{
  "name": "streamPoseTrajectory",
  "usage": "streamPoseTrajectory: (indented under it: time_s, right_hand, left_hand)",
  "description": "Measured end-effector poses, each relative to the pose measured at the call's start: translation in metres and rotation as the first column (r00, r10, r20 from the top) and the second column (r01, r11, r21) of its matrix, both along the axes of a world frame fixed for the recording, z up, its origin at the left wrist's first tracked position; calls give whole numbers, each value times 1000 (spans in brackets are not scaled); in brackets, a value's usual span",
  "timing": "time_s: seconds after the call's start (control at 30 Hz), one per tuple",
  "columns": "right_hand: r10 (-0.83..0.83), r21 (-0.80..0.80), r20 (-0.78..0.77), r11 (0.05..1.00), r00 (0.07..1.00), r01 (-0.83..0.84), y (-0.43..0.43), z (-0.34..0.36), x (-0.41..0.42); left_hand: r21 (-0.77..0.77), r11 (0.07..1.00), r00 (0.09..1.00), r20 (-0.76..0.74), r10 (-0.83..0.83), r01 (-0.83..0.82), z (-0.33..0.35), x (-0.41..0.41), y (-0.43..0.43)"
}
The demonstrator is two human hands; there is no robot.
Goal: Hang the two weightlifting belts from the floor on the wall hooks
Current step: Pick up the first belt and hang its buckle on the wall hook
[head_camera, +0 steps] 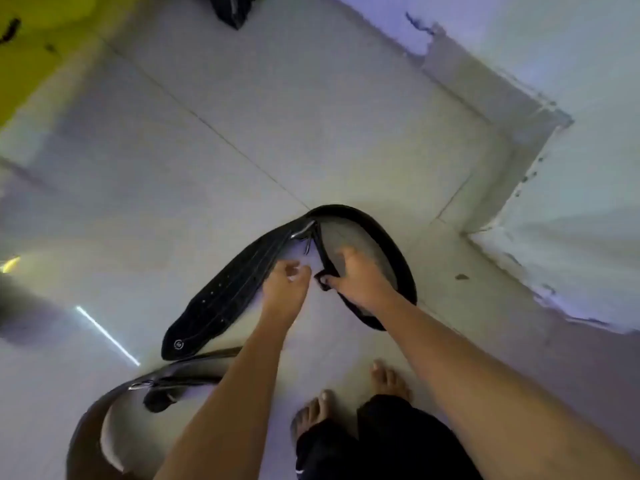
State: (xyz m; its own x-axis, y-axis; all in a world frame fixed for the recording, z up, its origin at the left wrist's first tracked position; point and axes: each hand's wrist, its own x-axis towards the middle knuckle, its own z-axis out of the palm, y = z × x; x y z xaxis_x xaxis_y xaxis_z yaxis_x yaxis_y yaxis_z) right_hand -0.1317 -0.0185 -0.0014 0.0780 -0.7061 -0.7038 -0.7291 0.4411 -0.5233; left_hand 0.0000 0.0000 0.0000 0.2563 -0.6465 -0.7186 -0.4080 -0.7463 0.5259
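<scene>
Floor (214,161): pale tiles with thin joints, filling most of the view; both belts lie on it.
Wall (588,116): light, with chipped paint along its base, running from 12 o'clock down to 4 o'clock.
Black belt (221,306): at the centre, 1 long stitched end with holes stretching toward 8 o'clock, the other part curled into a loop toward 2 o'clock.
Brown belt (93,420): at 7 o'clock, curved on its edge, its end lying just beside the black belt's tip; part of it is cut off by the frame.
Right hand (360,275): inside the black belt's loop, its grip closed on the thin strap (327,268) near the buckle.
Left hand (287,282): just beside the right, over the black belt; fingers loosely curled, and I cannot tell if they pinch anything.
Bare feet (388,379): 2, at 6 o'clock below the arms, with dark trousers.
Buckle (304,230): metal, where the black belt's loop meets its long end.
Containers: cannot tell of any; the dark object (232,8) at 12 o'clock is too blurred to name.
</scene>
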Motion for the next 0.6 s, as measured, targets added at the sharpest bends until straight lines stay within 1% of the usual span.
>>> streamPoseTrajectory:
  time_s: [0.07, 0.13, 0.2, 0.27, 0.33, 0.37, 0.5, 0.57, 0.6]
  right_hand:
    - [-17, 76, 26, 997, 1000, 15, 2, -30, 10]
    - [-16, 111, 25, 994, 1000, 13, 1, -48, 15]
    - [-59, 74, 15, 996, 998, 58, -3, -53, 15]
    - [-92, 20, -18, 995, 996, 93, -7, -34, 9]
    - [-123, 1, -9, 992, 992, 123, -7, -1, -1]
    - [-159, 1, 31, 987, 987, 159, -7, 21, -6]
    - [-321, -32, 179, 943, 930, 331, -11, 147, -29]
    - [-414, -78, 249, 892, 875, 444, -18, 226, -37]
    - [-459, -93, 286, 860, 841, 501, -20, 265, -42]
  left_hand:
    - [15, 1000, 1000, -2, 6, -6, -28, 4, -1]
    - [29, 1000, 1000, -12, 3, -2, -47, 6, -3]
    - [33, 999, 998, -50, 22, -20, -52, 4, -4]
    - [44, 998, 995, -85, 47, -43, -37, -1, -5]
    - [82, 994, 983, -159, 88, -76, -8, -8, -6]
    - [106, 990, 973, -204, 111, -91, 12, -13, -6]
    - [179, 978, 917, -364, 165, -105, 128, -31, -11]
    - [142, 986, 885, -444, 140, -84, 200, -37, -18]
    - [108, 989, 863, -486, 141, -101, 237, -40, -23]
